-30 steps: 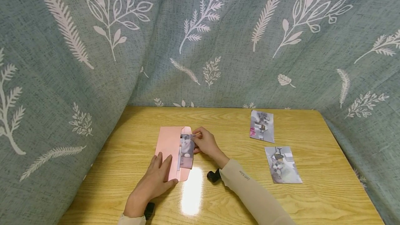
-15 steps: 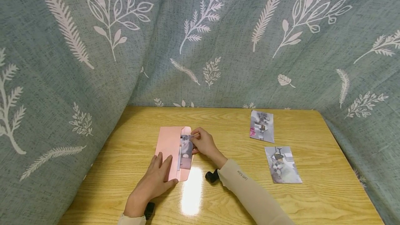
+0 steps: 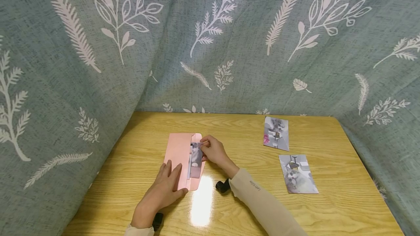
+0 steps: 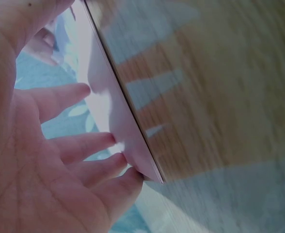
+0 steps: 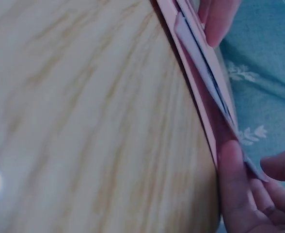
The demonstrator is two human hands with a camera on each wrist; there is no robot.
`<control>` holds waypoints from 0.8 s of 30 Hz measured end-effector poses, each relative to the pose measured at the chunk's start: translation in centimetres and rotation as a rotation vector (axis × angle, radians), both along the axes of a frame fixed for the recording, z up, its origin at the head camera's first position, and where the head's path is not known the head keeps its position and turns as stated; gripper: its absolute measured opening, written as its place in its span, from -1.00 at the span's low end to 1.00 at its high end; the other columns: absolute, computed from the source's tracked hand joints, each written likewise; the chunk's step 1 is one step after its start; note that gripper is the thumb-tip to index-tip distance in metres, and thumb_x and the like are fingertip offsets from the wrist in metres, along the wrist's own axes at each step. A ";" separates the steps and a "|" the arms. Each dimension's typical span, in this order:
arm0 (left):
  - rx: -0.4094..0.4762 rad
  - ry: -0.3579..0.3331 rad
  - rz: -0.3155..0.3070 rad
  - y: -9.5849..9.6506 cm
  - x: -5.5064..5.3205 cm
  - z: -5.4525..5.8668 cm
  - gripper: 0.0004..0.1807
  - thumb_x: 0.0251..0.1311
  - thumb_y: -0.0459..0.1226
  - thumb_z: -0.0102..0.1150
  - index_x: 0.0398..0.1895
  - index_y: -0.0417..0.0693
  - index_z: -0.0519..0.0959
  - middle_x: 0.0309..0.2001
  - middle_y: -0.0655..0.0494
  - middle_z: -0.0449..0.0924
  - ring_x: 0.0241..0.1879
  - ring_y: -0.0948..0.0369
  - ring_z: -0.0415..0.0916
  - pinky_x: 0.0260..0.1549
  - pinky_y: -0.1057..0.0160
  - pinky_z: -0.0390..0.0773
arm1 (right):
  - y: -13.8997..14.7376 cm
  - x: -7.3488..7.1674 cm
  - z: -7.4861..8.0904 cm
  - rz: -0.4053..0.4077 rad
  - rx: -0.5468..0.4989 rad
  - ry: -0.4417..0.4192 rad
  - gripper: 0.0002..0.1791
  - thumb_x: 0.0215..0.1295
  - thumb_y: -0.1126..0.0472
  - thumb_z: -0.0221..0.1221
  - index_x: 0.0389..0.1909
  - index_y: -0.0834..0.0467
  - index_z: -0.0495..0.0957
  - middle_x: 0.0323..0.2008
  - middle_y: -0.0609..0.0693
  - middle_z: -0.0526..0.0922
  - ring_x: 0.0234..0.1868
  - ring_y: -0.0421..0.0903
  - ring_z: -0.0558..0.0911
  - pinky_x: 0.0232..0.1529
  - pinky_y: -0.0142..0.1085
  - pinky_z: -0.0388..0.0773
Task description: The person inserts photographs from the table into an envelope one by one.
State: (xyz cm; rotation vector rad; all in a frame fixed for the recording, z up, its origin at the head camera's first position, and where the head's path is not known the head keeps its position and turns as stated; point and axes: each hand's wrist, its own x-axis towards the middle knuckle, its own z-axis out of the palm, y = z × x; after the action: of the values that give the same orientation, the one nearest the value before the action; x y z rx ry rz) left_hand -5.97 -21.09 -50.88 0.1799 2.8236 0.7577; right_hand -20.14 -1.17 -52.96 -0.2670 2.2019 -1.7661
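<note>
A pink envelope lies on the table with its opening and flap towards the right. Spread fingers of my left hand rest on its near left part, and the left wrist view shows several fingertips touching the pink paper. A photo of a grey and white cat sits partly inside the opening, over the flap. My right hand pinches the photo's far right corner. In the right wrist view, the thumb is above the photo's edge and fingers are beneath it, between photo and flap.
Two more cat photos lie apart on the right of the wooden table: one farther back, one nearer. A patterned blue-green cloth hangs behind and at both sides. A bright reflection lies on the table below the envelope.
The right hand has moved slightly left, and the cat photo sits a little deeper in the envelope. The left hand keeps its place on the envelope. The head view has shifted slightly.
</note>
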 end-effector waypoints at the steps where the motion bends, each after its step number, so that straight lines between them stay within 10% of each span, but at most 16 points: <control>1: 0.001 0.000 0.000 0.0 0.0 0.0 -0.07 0.19 0.04 0.38 0.53 -0.13 0.21 0.52 -0.45 -0.17 0.50 -0.33 -0.28 0.30 -0.38 0.07 | 0.1 0.0 0.0 0.002 0.005 -0.002 -0.76 0.40 0.42 0.14 0.05 0.33 0.51 -0.26 0.14 0.66 -0.58 -0.12 0.62 -0.55 -0.23 0.67; 24: -0.012 -0.009 0.005 0.2 0.1 0.3 -0.07 0.20 0.04 0.38 0.54 -0.11 0.21 0.52 -0.44 -0.17 0.50 -0.32 -0.26 0.30 -0.37 0.07 | 2.8 2.8 0.1 0.081 -0.062 -0.055 -0.66 0.46 0.36 0.14 0.20 0.31 0.45 -0.09 0.19 0.64 -0.23 0.02 0.72 -0.25 -0.23 0.69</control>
State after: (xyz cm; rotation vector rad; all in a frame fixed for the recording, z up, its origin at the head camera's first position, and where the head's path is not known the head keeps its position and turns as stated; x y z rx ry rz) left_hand -5.85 -20.91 -50.58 0.1665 2.8205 0.7406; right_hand -17.33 1.62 -52.81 -0.3139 2.0709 -1.7789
